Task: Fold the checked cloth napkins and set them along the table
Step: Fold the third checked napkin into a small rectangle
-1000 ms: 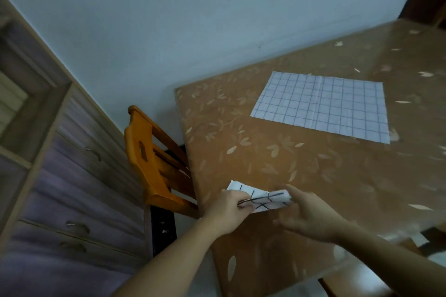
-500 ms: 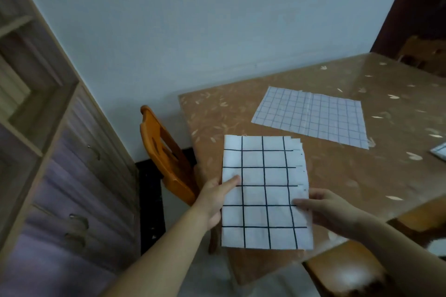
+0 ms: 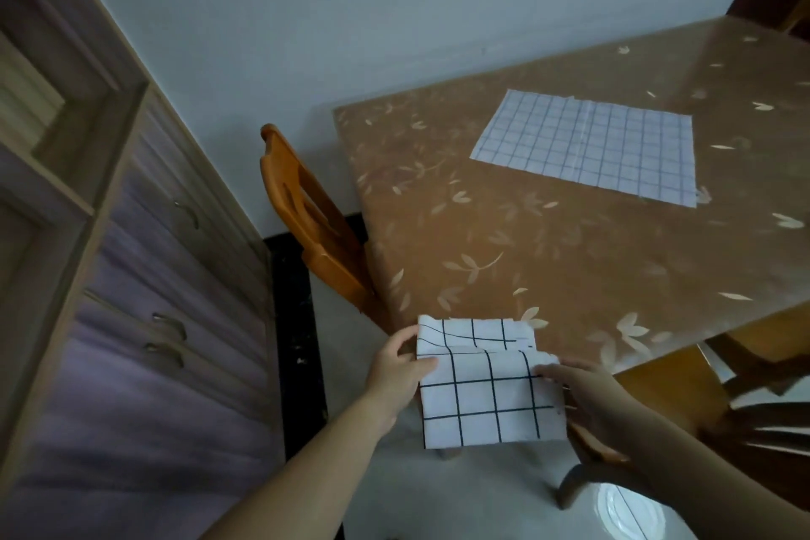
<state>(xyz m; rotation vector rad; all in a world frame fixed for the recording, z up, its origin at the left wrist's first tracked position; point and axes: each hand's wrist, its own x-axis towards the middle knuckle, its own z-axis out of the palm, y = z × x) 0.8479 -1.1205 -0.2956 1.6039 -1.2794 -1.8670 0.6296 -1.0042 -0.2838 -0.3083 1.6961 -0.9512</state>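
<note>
Head view — left hand [image 3: 396,368] and right hand [image 3: 585,388] pinch a soft, bold-checked napkin [image 3: 488,401] — half folded

— What is seen behind the table [image 3: 548,259]?
— A plain pale wall [image 3: 350,4] is seen, and dim, even light is cast over the room.
— And to the left?
— A wooden cabinet [image 3: 144,276] with open shelves and handled drawers is set there. An orange wooden chair [image 3: 307,215] is pushed against the table's end, and a dark strip [image 3: 293,320] is laid beside the pale floor [image 3: 482,491].
</note>
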